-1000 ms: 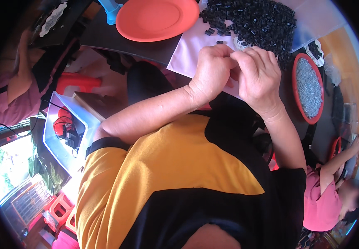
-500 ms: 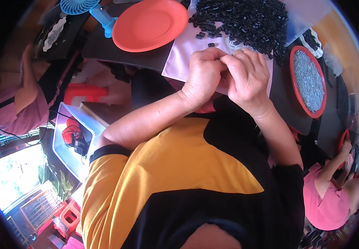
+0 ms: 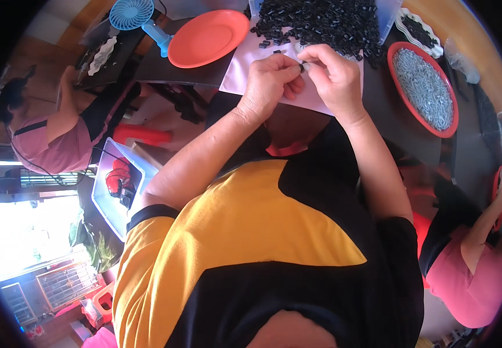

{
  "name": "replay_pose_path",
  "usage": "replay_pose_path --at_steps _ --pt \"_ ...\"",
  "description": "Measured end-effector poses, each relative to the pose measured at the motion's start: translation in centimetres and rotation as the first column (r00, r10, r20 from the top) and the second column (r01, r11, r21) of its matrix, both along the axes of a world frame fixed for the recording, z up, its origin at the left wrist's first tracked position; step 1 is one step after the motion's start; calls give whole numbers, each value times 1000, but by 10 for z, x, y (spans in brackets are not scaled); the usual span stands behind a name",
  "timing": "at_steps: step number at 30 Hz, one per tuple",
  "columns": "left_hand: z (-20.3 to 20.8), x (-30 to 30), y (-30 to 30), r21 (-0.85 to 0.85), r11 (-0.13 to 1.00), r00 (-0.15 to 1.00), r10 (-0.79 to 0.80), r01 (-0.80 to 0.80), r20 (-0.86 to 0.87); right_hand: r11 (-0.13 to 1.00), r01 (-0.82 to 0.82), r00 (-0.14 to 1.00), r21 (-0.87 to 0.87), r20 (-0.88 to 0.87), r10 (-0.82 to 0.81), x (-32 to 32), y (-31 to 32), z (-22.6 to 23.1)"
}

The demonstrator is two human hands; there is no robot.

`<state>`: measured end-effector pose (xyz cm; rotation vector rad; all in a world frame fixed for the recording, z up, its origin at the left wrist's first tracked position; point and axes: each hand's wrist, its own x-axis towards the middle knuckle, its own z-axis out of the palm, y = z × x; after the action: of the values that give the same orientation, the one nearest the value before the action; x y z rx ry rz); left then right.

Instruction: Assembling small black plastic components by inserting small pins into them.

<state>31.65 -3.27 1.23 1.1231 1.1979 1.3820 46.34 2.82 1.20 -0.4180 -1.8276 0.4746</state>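
A small black plastic piece [image 3: 302,68] is pinched between the thumb and fingers of my left hand [image 3: 267,84]. My right hand [image 3: 339,81] meets it from the other side, its thumb and forefinger closed at the piece; whatever they hold is too small to make out. Both hands are above a pale pink cloth [image 3: 237,77]. Just beyond them lies a large heap of black plastic pieces [image 3: 320,26], a few of them loose at its near left edge. To the right stands a red oval tray [image 3: 391,66] full of silvery screws [image 3: 425,90].
An empty orange-red plate [image 3: 207,37] and a blue fan [image 3: 135,14] stand at the left. Back right is a white scalloped dish [image 3: 405,26] with black pieces. A bin [image 3: 105,200] sits low at my left. People work at left [image 3: 48,136] and right [image 3: 466,272].
My hands have drawn slightly apart and opened up, so the black piece at the left fingertips now shows. The view has shifted a little; the person at right has moved their arms.
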Motion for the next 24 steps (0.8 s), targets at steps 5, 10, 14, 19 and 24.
replay_pose_path --at_steps 5,10,14,19,24 --pt "2 -3 0 -18 1000 997 -8 7 -74 998 -29 999 -48 -19 29 1 6 -6" --pt "-1 -6 -2 -32 999 996 -32 30 -80 971 -105 994 -217 -41 98 3 8 -6" --pt "0 -4 -4 -20 999 998 -36 35 -59 951 -112 994 -288 -20 111 6 5 -3" --pt "2 -8 -4 -50 996 996 -72 69 -57 851 -215 976 -480 -78 203 10 5 2" --pt "7 -12 -7 -83 992 994 -103 100 -28 780 -108 992 -616 -123 40 13 3 4"
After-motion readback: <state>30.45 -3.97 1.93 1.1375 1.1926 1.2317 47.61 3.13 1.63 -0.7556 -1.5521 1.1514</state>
